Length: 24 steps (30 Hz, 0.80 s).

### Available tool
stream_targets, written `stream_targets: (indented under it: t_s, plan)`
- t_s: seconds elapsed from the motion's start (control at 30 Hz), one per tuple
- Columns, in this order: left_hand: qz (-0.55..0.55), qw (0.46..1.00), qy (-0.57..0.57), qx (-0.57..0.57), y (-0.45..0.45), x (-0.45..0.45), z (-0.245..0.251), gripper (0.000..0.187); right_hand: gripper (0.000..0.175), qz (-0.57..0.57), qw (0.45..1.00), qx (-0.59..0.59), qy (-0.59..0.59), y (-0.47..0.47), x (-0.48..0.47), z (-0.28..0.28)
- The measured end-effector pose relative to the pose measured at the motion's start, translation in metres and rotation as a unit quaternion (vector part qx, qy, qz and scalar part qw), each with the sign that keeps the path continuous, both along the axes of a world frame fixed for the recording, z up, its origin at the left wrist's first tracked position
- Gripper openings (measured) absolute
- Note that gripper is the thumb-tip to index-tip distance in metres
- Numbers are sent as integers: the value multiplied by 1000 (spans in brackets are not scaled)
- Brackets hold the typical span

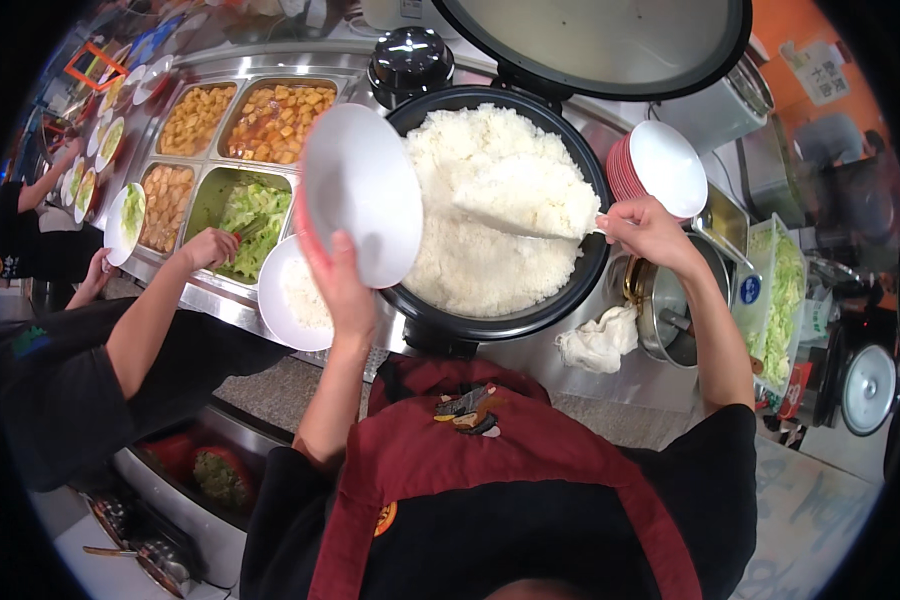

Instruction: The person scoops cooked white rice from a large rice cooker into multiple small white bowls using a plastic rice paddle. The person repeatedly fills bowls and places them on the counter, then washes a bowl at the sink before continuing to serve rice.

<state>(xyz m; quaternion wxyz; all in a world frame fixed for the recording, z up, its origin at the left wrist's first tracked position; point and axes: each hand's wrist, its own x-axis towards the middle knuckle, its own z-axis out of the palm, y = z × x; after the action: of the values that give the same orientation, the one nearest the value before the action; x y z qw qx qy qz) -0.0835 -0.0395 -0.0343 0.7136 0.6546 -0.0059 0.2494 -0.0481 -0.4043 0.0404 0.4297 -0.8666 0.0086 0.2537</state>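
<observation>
My left hand (345,292) grips a white bowl with a red outside (367,195), tilted so its bare inside shows, beside a large black rice cooker (412,307). Cooked white rice (480,270) heaps inside the cooker. My right hand (649,231) is closed around the handle of a rice paddle (521,231), whose blade carries a big mound of rice over the pot. Another white bowl (277,300) with some rice in it sits below my left hand, partly covered by it.
The cooker's lid (607,37) stands raised behind. Stacked bowls (667,169), a metal pot (694,300) and a white cloth (604,341) lie right. Leftward, a co-worker's hand (214,249) reaches into a lettuce pan (210,191); tofu-like cubes (277,120) fill another pan.
</observation>
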Motion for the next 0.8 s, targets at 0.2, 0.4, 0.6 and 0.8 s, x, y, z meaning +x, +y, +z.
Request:
stream_targets:
  t_s: [0.2,0.4,0.6,0.8]
  plan:
    - [-233,875,197,-376,-50,19,7,73,36,43,997,-53,-47,61,15,42]
    - [-260,769,134,-568,-60,16,19,70,26,160,837,-442,-282,130,-8,70]
    - [-145,849,41,-506,-75,13,28,67,30,202,733,-498,-417,141,-36,78]
    - [-98,897,12,-431,-84,24,24,65,63,265,784,-433,-358,167,-88,57]
